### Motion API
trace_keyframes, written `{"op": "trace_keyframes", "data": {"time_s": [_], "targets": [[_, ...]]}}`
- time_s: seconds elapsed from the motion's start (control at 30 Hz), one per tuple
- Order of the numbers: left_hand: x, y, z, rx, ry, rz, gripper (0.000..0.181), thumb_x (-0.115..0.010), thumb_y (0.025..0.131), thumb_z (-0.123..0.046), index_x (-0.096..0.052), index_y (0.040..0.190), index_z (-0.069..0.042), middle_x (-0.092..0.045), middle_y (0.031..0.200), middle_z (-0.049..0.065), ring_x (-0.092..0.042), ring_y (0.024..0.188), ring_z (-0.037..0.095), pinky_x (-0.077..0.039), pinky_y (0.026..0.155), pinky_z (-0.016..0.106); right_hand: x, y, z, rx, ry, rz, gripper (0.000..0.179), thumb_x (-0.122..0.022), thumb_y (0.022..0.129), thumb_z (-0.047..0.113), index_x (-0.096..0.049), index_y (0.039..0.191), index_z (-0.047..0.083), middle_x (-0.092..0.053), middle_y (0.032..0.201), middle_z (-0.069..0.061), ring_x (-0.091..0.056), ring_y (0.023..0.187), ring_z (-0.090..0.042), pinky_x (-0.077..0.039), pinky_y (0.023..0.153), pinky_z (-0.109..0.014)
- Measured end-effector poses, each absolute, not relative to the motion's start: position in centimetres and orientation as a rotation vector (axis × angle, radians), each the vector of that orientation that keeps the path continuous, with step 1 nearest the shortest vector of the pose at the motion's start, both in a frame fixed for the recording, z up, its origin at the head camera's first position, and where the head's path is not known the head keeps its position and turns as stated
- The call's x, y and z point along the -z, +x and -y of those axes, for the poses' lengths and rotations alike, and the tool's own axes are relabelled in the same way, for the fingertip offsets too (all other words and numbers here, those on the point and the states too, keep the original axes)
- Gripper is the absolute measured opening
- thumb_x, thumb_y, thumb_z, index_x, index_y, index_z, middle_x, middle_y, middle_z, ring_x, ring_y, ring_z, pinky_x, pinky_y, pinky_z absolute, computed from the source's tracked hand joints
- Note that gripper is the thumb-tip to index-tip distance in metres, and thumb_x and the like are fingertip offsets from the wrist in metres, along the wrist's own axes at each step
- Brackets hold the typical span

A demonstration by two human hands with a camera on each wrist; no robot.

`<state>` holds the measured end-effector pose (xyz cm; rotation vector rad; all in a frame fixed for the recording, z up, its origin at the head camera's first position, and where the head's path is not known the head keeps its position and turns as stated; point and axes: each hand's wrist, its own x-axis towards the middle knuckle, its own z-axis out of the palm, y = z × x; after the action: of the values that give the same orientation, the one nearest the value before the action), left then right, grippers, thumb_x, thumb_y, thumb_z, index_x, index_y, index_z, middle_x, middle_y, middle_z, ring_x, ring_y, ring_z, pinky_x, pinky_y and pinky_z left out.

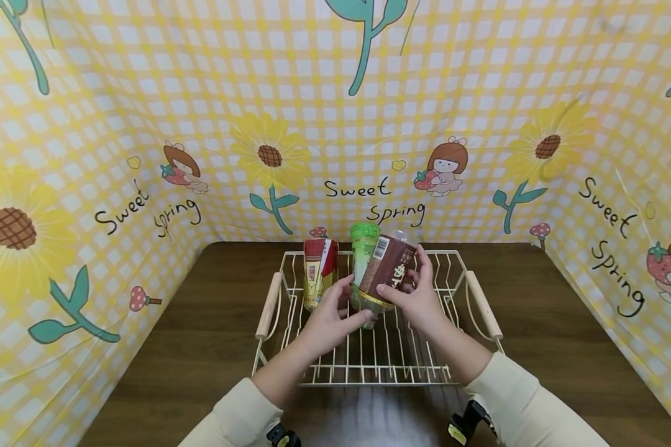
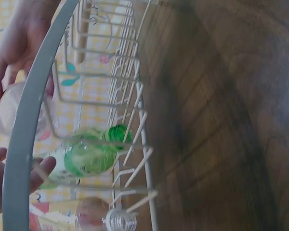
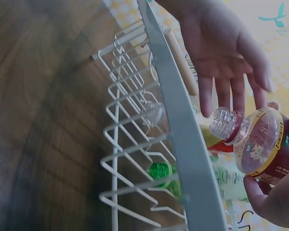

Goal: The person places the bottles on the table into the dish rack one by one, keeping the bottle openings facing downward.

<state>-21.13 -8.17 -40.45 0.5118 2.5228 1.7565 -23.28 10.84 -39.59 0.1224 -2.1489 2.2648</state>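
My right hand (image 1: 422,301) grips a clear plastic bottle with a brown label (image 1: 387,267), tilted with its neck downward. In the right wrist view that bottle's mouth (image 3: 221,123) shows no cap. Beside it, my left hand (image 1: 325,320) is held with its fingers spread, close to the bottle's lower end. Behind the held bottle, a green bottle (image 1: 363,239) is upside down in the white wire rack (image 1: 369,383), partly hidden. Left of it, a bottle with a red and yellow label (image 1: 320,267) is also neck down in the rack.
Wooden handles, left (image 1: 269,305) and right (image 1: 483,305), flank the rack on a dark wooden table (image 1: 190,347). Wire dividers run across the rack. A yellow checked cloth (image 1: 335,124) encloses the back and both sides.
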Motion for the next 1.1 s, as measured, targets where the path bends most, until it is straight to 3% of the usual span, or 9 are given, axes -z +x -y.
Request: {"op": "trace_keyframes", "data": {"time_s": [0.27,0.4,0.53,0.67,0.8,0.9,1.1], "targets": [[39.9,-21.9,11.6,-1.763,0.408,-2.630,0.057,-0.068,0.090,-0.015,-0.047,0.140,0.000,-0.046,0.142,0.024,-0.045,0.131,0.040,-0.042,0.107,0.055,39.2,-23.9,-12.6,-2.185,0.073,2.228,0.106,-0.068,0.084,0.001,0.004,0.156,0.027,-0.036,0.146,-0.025,-0.050,0.126,-0.043,-0.052,0.095,-0.040],[39.3,-22.1,14.1,-1.745,0.336,-2.737,0.052,-0.066,0.090,-0.012,-0.049,0.137,0.001,-0.047,0.139,0.025,-0.047,0.126,0.040,-0.041,0.105,0.057,38.9,-24.4,-13.9,-2.132,0.071,2.280,0.106,-0.069,0.085,0.003,0.006,0.156,0.028,-0.034,0.149,-0.027,-0.047,0.129,-0.046,-0.050,0.099,-0.047],[39.0,-22.4,16.7,-1.692,0.217,-2.823,0.050,-0.063,0.092,-0.012,-0.048,0.139,-0.001,-0.043,0.145,0.023,-0.042,0.133,0.042,-0.034,0.111,0.058,38.8,-25.0,-15.2,-2.049,0.082,2.363,0.107,-0.069,0.086,0.006,0.008,0.156,0.027,-0.031,0.150,-0.030,-0.045,0.131,-0.048,-0.047,0.102,-0.051],[39.4,-22.9,18.9,-1.669,0.095,-2.803,0.050,-0.055,0.097,-0.013,-0.042,0.144,-0.003,-0.033,0.153,0.023,-0.030,0.142,0.041,-0.027,0.117,0.055,38.8,-25.8,-16.2,-1.980,0.100,2.441,0.106,-0.068,0.087,0.007,0.011,0.156,0.025,-0.029,0.149,-0.031,-0.045,0.129,-0.047,-0.048,0.099,-0.047],[40.2,-23.3,20.1,-1.656,0.029,-2.721,0.054,-0.050,0.099,-0.011,-0.033,0.149,0.001,-0.032,0.154,0.026,-0.038,0.137,0.042,-0.036,0.111,0.055,39.1,-26.5,-16.9,-1.985,0.110,2.458,0.106,-0.068,0.087,0.005,0.011,0.156,0.024,-0.029,0.148,-0.031,-0.046,0.127,-0.047,-0.051,0.094,-0.042],[40.9,-23.4,20.3,-1.662,0.016,-2.647,0.062,-0.049,0.099,-0.009,-0.022,0.152,0.005,-0.029,0.155,0.029,-0.038,0.136,0.043,-0.036,0.111,0.054,39.4,-26.9,-17.1,-1.985,0.116,2.465,0.107,-0.067,0.087,0.004,0.012,0.156,0.023,-0.028,0.149,-0.032,-0.045,0.127,-0.048,-0.053,0.090,-0.040],[42.3,-23.7,20.4,-1.767,0.035,-2.489,0.076,-0.050,0.095,-0.004,-0.003,0.154,0.008,-0.009,0.161,0.029,-0.017,0.148,0.041,-0.016,0.121,0.052,39.9,-27.4,-17.5,-1.971,0.118,2.514,0.108,-0.068,0.086,0.004,0.012,0.156,0.021,-0.026,0.150,-0.035,-0.045,0.126,-0.051,-0.056,0.086,-0.046]]}}
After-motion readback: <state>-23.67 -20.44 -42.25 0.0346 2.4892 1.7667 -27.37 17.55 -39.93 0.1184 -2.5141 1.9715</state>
